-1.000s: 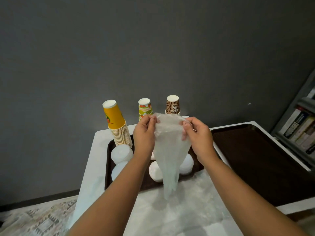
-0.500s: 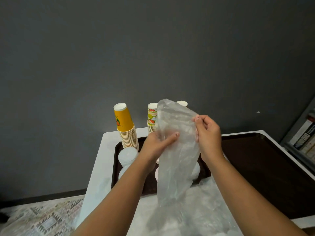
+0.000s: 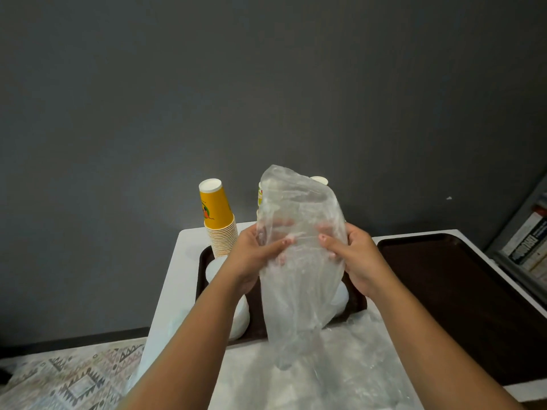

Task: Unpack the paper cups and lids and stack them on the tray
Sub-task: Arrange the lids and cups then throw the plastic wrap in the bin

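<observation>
Left hand and right hand, each grip curled around the sides of a clear plastic bag, raised upright over the left tray on the desk; yellow cup stack stands behind.

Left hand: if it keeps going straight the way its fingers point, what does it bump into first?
Probably the right hand, through the plastic bag that the left hand grips; depth is unclear.

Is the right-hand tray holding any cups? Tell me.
No: the right tray shows only its bare dark surface, while the yellow cup stack stands on the left tray.
</observation>
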